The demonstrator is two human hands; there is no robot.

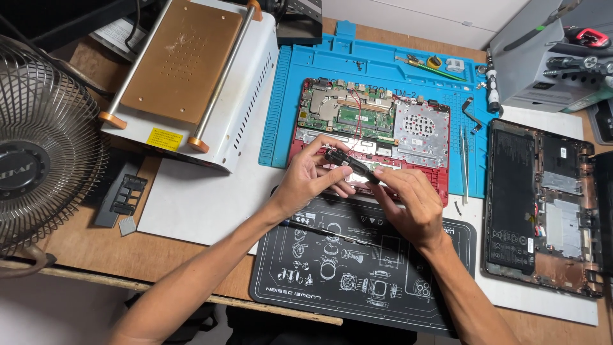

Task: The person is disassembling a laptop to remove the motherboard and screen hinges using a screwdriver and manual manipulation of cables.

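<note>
My left hand [311, 177] and my right hand [408, 203] hold between them a small black elongated part [350, 163], one hand pinching each end. They hover over the near edge of an opened red laptop base [426, 163] with its green circuit board [345, 108] and silver plate exposed. The laptop lies on a blue work mat [319, 70]. Red and black wires run from the board toward the held part.
A black printed mat [319, 281] lies under my forearms. A second opened laptop shell with a battery [539, 204] sits at right. A metal heating plate machine [191, 76] stands at back left, a fan [38, 160] at far left. Tweezers [464, 156] rest on the blue mat.
</note>
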